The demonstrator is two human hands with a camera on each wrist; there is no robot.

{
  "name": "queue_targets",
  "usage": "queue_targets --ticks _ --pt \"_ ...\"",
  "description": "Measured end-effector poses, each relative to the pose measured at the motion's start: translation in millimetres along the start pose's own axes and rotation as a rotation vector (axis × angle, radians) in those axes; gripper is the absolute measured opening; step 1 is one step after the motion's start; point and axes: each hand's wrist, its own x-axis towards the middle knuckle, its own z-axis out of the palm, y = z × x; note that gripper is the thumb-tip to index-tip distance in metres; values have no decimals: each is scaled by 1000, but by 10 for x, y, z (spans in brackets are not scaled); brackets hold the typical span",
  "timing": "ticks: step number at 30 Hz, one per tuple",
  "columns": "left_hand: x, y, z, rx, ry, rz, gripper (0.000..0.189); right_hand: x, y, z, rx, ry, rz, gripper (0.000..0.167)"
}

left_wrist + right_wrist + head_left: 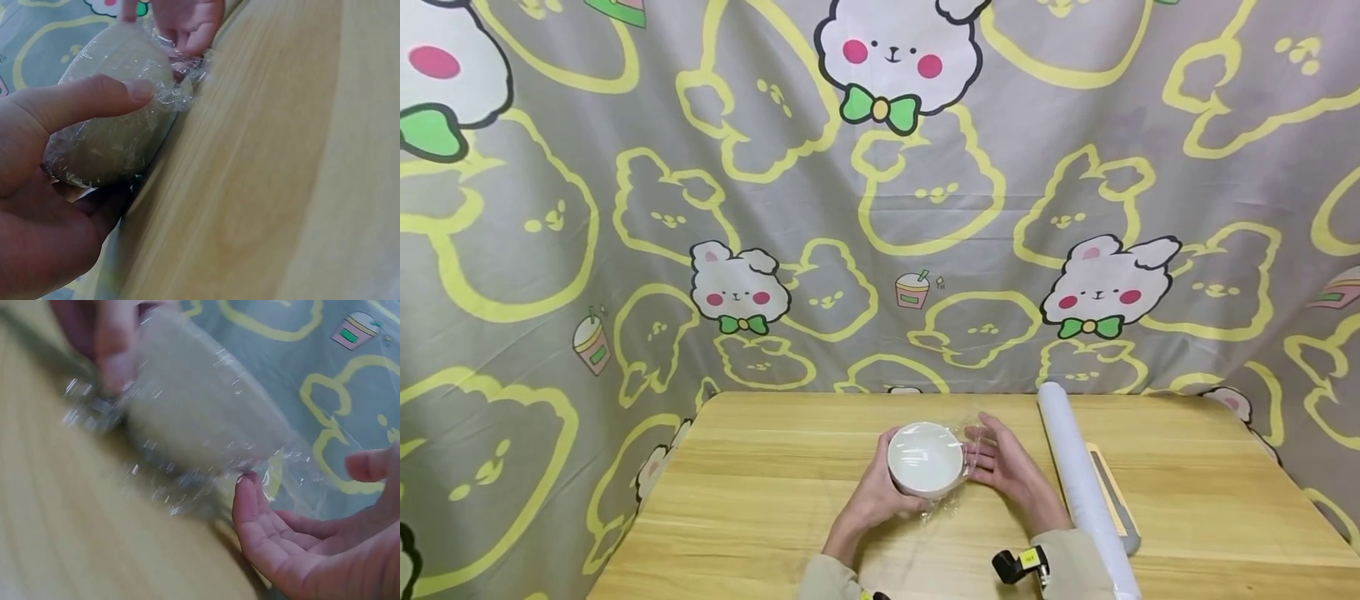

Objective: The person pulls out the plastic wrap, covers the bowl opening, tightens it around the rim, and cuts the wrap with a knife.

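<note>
A white bowl point(925, 458) is held above the wooden table, with clear plastic wrap point(300, 478) stretched over its mouth and bunched loosely around its sides. My left hand point(876, 492) grips the bowl from the left; in the left wrist view the thumb point(94, 100) lies along the wrapped side and the other fingers are underneath. At the bowl's right, my right hand point(1007, 467) has its fingers extended and spread. In the right wrist view, fingertips of the right hand point(300, 544) touch the loose edge of the wrap, with the thumb held apart.
A long whitish roll point(1078, 475) lies on the table point(760, 483) to the right of my right hand. Beside it, partly hidden, is a flat orange and grey object point(1123, 512). A patterned grey curtain point(820, 217) hangs behind the table and along its sides.
</note>
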Motion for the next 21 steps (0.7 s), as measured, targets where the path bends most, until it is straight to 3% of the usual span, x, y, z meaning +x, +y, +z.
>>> queue_targets --ticks 4,10,12,18,21 --pt "0 8 0 -6 -17 -3 118 108 -68 24 -4 1 27 84" --pt "-6 6 7 -21 -32 5 118 268 -134 105 -9 100 -37 33" --pt "-13 4 9 -27 -36 9 118 299 -147 120 8 126 -56 23" --pt "-15 -3 12 -33 -28 22 117 325 -193 138 100 169 -86 18" --pt "-7 -1 9 -21 -25 20 116 350 -168 125 142 175 -57 22"
